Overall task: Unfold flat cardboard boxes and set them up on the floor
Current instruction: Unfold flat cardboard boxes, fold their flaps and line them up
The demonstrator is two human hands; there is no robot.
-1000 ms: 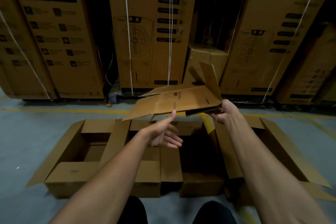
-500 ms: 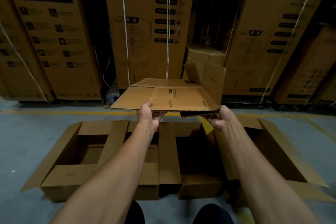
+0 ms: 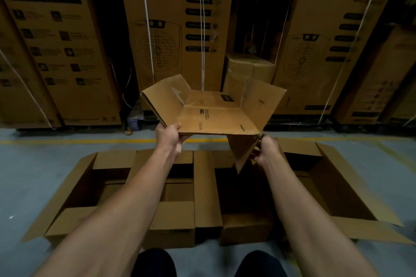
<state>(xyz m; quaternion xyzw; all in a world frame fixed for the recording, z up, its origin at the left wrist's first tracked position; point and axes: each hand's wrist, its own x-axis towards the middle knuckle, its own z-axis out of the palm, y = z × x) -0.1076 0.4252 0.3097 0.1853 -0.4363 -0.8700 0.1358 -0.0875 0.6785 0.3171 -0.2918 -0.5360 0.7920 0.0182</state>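
Half-opened cardboard box (image 3: 213, 110) held mid-frame above row of set-up boxes (image 3: 171, 186). Left hand (image 3: 168, 139) pinching near-left edge; right hand (image 3: 265, 150) gripping lower-right flap. Risk: flap buckling or tearing if tugged against the crease; panel springing flat again.

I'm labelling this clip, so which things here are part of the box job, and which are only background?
Part of the job:
- brown half-unfolded cardboard box, gripped by left hand and right hand
- open brown cardboard boxes on the floor

Background:
- tall printed appliance cartons
- yellow floor line
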